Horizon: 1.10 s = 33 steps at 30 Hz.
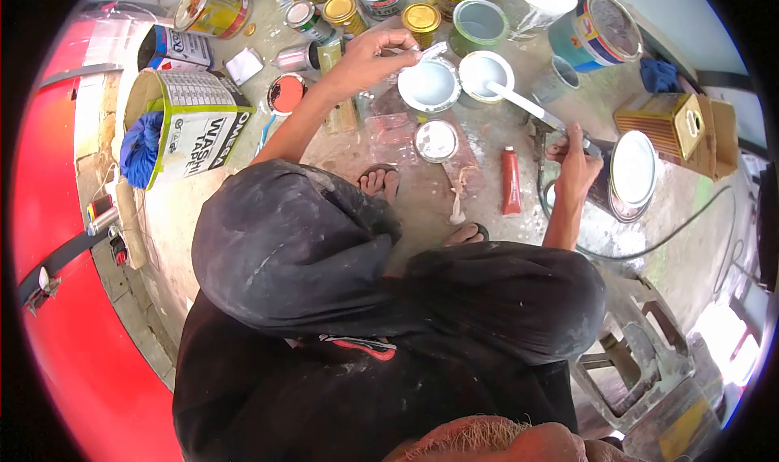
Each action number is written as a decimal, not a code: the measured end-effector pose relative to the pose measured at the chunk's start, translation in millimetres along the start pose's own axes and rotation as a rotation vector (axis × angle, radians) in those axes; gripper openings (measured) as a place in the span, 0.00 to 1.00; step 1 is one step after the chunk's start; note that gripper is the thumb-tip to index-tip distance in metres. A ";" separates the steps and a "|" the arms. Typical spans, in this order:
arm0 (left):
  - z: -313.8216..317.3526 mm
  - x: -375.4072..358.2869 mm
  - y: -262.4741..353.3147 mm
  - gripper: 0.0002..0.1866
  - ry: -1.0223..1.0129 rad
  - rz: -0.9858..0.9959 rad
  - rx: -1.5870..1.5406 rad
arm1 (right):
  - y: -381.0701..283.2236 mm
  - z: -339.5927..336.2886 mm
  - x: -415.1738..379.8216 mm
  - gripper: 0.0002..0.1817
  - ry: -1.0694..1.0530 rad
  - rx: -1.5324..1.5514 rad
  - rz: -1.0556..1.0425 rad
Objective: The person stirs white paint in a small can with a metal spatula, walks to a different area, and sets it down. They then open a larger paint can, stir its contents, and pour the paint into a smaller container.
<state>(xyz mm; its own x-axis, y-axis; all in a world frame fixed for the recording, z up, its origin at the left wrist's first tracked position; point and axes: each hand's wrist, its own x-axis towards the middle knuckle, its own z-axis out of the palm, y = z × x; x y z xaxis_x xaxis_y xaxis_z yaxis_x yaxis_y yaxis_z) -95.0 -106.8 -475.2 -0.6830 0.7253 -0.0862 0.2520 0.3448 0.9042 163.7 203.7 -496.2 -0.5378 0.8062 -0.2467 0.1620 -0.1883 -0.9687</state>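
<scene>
My right hand (574,168) is closed round the handle end of a long flat spatula (527,105) coated with white paint. Its far tip reaches over an open can of white paint (485,66). A small whitish piece (434,51), whose kind I cannot make out, is pinched in the fingers of my left hand (380,58). Just below that hand stands an open can of pale grey-blue paint (428,87). A white-smeared round lid (436,140) and a red tube (510,182) lie on the floor nearer my feet.
Several paint cans stand at the back, including a green-rimmed can (479,28) and a large bucket (596,30). A white-topped can (633,168) and a cardboard box (714,137) are at right. A box holding blue cloth (195,125) is at left; a stool (641,356) is lower right.
</scene>
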 end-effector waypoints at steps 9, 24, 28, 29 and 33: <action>8.6 -21.0 -3.5 0.11 0.045 -0.030 -0.380 | -79.0 46.3 -11.1 0.14 -0.344 -0.092 -0.129; 9.1 -25.0 3.6 0.12 0.095 -0.038 -0.343 | -41.7 127.6 -5.9 0.18 -0.561 -0.579 -0.312; 9.7 -21.1 -3.4 0.12 0.090 -0.046 -0.357 | -76.9 97.5 5.6 0.16 -0.596 -0.394 -0.168; 9.8 -21.5 -3.2 0.12 0.092 -0.055 -0.348 | -80.7 90.6 8.7 0.15 -0.603 -0.344 -0.148; 9.5 -20.7 -3.1 0.12 0.092 -0.058 -0.349 | -75.1 67.9 26.1 0.14 -0.582 -0.227 -0.092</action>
<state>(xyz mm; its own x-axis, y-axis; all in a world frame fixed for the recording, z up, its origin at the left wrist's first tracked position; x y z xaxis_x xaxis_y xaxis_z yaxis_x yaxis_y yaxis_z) -75.1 -117.2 -480.2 -0.7523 0.6482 -0.1175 -0.0272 0.1476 0.9887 81.3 200.8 -431.9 -0.9098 0.3638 -0.2000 0.2308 0.0427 -0.9721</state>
